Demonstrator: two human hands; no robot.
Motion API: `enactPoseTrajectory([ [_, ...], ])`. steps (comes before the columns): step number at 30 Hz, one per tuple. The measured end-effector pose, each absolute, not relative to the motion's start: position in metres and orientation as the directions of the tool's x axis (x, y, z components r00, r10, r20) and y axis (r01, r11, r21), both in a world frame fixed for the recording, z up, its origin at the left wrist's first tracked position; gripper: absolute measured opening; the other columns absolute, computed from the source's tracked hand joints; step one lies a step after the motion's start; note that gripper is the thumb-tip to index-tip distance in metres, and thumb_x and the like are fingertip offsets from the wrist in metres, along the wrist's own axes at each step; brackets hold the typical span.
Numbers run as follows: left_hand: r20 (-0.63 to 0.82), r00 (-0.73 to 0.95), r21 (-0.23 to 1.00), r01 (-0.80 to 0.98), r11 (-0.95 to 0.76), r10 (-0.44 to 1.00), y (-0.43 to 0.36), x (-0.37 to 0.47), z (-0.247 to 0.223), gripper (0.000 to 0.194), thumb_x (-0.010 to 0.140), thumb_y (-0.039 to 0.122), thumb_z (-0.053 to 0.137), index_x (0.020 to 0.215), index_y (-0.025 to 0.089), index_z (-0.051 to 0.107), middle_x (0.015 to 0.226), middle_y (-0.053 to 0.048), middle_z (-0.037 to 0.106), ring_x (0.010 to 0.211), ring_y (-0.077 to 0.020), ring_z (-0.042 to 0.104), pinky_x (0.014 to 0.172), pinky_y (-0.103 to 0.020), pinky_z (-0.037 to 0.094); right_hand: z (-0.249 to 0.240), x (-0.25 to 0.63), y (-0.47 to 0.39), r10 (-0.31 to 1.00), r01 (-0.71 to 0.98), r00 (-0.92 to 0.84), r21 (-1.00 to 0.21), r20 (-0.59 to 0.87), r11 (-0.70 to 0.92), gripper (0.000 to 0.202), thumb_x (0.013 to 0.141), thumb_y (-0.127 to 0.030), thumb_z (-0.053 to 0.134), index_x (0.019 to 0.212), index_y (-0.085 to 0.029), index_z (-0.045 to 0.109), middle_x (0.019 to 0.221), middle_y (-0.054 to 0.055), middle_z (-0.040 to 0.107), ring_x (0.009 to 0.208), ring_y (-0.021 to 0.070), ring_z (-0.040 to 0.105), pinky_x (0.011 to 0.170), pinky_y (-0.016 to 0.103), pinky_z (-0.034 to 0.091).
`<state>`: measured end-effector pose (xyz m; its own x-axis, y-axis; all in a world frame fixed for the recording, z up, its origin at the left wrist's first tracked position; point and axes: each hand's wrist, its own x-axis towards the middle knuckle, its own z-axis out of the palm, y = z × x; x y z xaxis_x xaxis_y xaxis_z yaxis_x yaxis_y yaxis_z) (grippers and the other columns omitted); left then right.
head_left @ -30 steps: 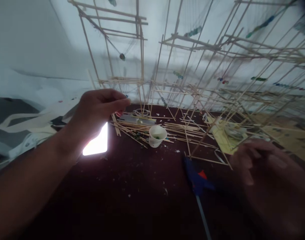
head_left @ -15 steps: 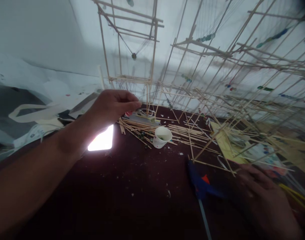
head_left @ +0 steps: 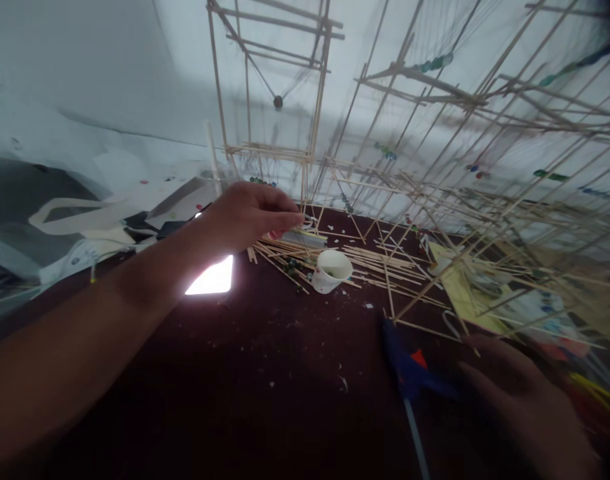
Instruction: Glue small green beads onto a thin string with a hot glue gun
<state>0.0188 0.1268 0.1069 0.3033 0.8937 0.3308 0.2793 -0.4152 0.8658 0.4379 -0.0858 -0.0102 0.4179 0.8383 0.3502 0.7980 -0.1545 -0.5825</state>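
Observation:
My left hand (head_left: 257,215) is closed in a pinch above the bamboo sticks (head_left: 289,252); whatever sits between its fingertips is too small to make out. My right hand (head_left: 527,393), dark and blurred, hovers at the lower right with thumb and fingers apart. It is nearest to a blue glue gun (head_left: 409,370) with a red trigger, which lies on the dark table with a pale glue stick (head_left: 417,440) coming out of its back. A white paper cup (head_left: 331,272) stands between the hands, and dark green beads (head_left: 292,267) lie to its left.
A tall stick frame (head_left: 322,87) hung with beads rises at the back, and a tangled stick lattice (head_left: 435,193) fills the right. A bright glowing screen (head_left: 212,277) lies under my left forearm. Yellow paper (head_left: 452,287) lies at the right. White scraps dot the table.
The camera view has shifted slightly, so most things appear a little further right. My right hand's thumb and fingers have spread. The left hand keeps its pinch.

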Motion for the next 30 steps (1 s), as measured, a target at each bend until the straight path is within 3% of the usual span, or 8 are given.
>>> enactPoseTrajectory([
  [2,0.310,0.311,0.877,0.272,-0.396,0.898,0.126,0.021,0.105,0.008,0.078,0.029,0.085,0.075,0.022,0.082,0.060,0.001,0.067,0.058,-0.0129,0.061,0.058,-0.024,0.049,0.001,0.406,-0.075,0.872,0.706,0.412,-0.698,0.265,-0.122,0.050,0.082,-0.054,0.079,0.126,-0.032,0.076,0.117,0.008,0.083,0.095,0.0330,0.081,0.080,0.044,0.066],
  [5,0.274,0.321,0.895,0.261,-0.363,0.906,0.121,0.027,0.105,0.008,0.079,0.027,0.084,0.074,0.022,0.081,0.061,0.000,0.068,0.058,-0.0131,0.062,0.058,-0.024,0.049,0.017,0.366,-0.063,0.953,0.572,0.245,-0.820,0.180,0.008,0.055,0.090,-0.050,0.076,0.140,-0.031,0.067,0.128,0.008,0.080,0.072,0.0208,0.076,0.067,0.036,0.065],
  [8,0.260,0.299,0.913,0.233,-0.334,0.918,0.115,0.035,0.104,0.010,0.080,0.024,0.083,0.071,0.021,0.078,0.059,0.001,0.067,0.056,-0.0126,0.060,0.057,-0.024,0.048,0.031,0.335,-0.049,0.989,0.619,0.058,-0.782,0.134,0.069,0.049,0.093,-0.045,0.076,0.140,-0.029,0.070,0.080,0.001,0.077,0.064,0.0187,0.068,0.059,0.030,0.058],
  [11,0.246,0.275,0.934,0.189,-0.303,0.929,0.110,0.042,0.101,0.009,0.078,0.024,0.084,0.073,0.020,0.077,0.060,0.001,0.067,0.055,-0.0124,0.059,0.057,-0.025,0.048,0.037,0.305,-0.026,0.998,0.397,-0.014,-0.916,0.058,0.059,0.056,0.090,-0.039,0.082,0.143,-0.028,0.066,0.070,-0.003,0.069,0.062,0.0172,0.064,0.057,0.028,0.053],
  [15,0.235,0.296,0.955,0.108,-0.277,0.926,0.102,0.052,0.095,0.010,0.078,0.027,0.084,0.077,0.020,0.078,0.060,0.002,0.065,0.057,-0.0120,0.057,0.059,-0.025,0.048,0.031,0.271,0.004,0.998,-0.011,-0.023,-0.998,0.060,0.060,0.063,0.074,-0.032,0.094,0.131,-0.031,0.065,0.142,0.009,0.070,0.060,0.0088,0.065,0.056,0.028,0.055],
  [17,0.227,0.333,0.962,0.067,-0.263,0.915,0.097,0.058,0.091,0.012,0.080,0.030,0.084,0.077,0.020,0.078,0.061,0.003,0.063,0.058,-0.0113,0.056,0.059,-0.024,0.046,0.026,0.262,0.011,0.997,-0.074,-0.073,-0.997,0.039,0.034,0.069,0.069,-0.035,0.097,0.129,-0.032,0.063,0.150,0.010,0.066,0.060,0.0107,0.068,0.057,0.032,0.059],
  [23,0.162,0.449,0.984,-0.011,-0.176,0.879,0.084,0.076,0.078,0.017,0.081,0.034,0.086,0.077,0.019,0.079,0.067,0.001,0.066,0.059,-0.0111,0.057,0.056,-0.023,0.045,0.018,0.257,0.011,0.985,-0.198,-0.172,-0.979,-0.023,-0.058,0.053,0.071,-0.037,0.097,0.115,-0.027,0.070,0.095,0.002,0.081,0.087,0.0231,0.080,0.090,0.045,0.066],
  [30,0.133,0.487,0.990,-0.026,-0.138,0.863,0.077,0.081,0.078,0.017,0.077,0.035,0.089,0.074,0.021,0.080,0.064,0.002,0.064,0.057,-0.0108,0.055,0.055,-0.023,0.043,0.014,0.263,0.012,0.997,-0.219,-0.075,-0.975,-0.013,-0.029,0.035,0.074,-0.036,0.093,0.102,-0.026,0.075,0.076,-0.004,0.071,0.068,0.0156,0.067,0.074,0.037,0.063],
])
